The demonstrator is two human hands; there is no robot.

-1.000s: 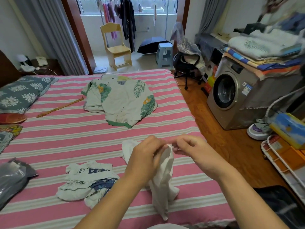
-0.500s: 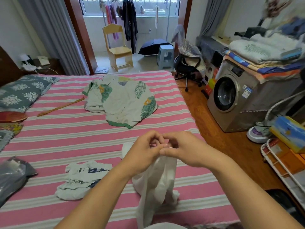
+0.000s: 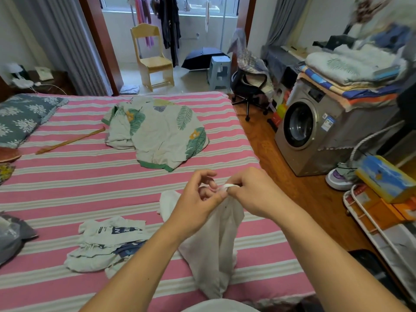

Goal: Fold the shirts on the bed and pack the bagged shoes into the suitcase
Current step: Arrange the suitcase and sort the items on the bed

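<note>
Both hands were pinching the top edge of the white shirt, left hand and right hand close together, so it hung over the bed. Folding had barely started imo: the printed shirt lay crumpled nearby, the leaf-print one farther up, and the suitcase wasn't clearly visible.

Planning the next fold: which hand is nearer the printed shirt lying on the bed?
Left. The left hand hangs just above and right of the printed shirt; the right hand is farther right, beyond the left.
</note>
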